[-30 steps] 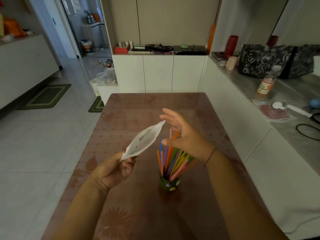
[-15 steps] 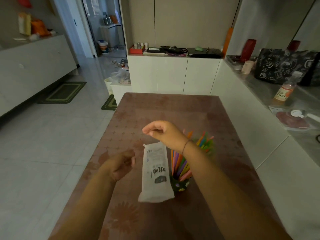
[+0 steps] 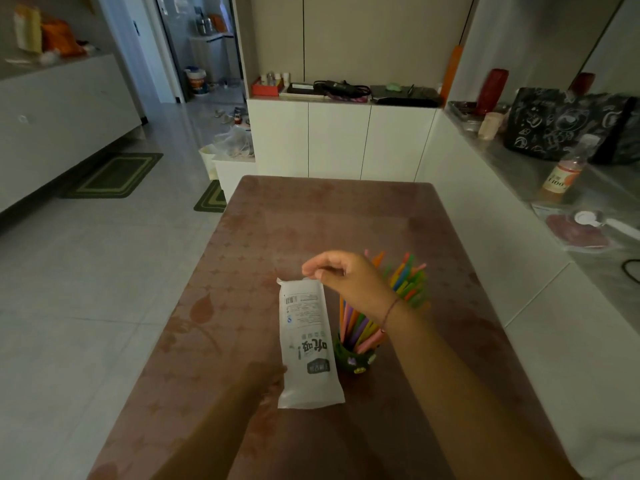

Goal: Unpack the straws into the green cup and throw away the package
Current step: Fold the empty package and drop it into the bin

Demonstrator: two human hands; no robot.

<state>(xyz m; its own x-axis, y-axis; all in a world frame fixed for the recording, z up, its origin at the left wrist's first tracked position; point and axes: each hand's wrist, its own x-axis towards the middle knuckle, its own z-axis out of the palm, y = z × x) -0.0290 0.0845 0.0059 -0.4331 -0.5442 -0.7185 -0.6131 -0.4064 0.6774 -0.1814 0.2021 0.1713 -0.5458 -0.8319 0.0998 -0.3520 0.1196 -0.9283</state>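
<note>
Since a second ago, the package (image 3: 308,344) has been passed from the left hand (image 3: 272,377) to the right hand (image 3: 341,275), by which its top edge is pinched between thumb and fingertips. It is hung above the counter (image 3: 311,220), long axis vertical, just left of the green cup (image 3: 353,360), in which the straws (image 3: 360,323) are already stood. The left hand is seen at the package's lower left edge, blurred; whether anything is gripped cannot be told. A white bin (image 3: 209,162) is seen beyond the counter's far left corner, well apart from the package, so disposal is judged to lie away to the left and forward.
</note>
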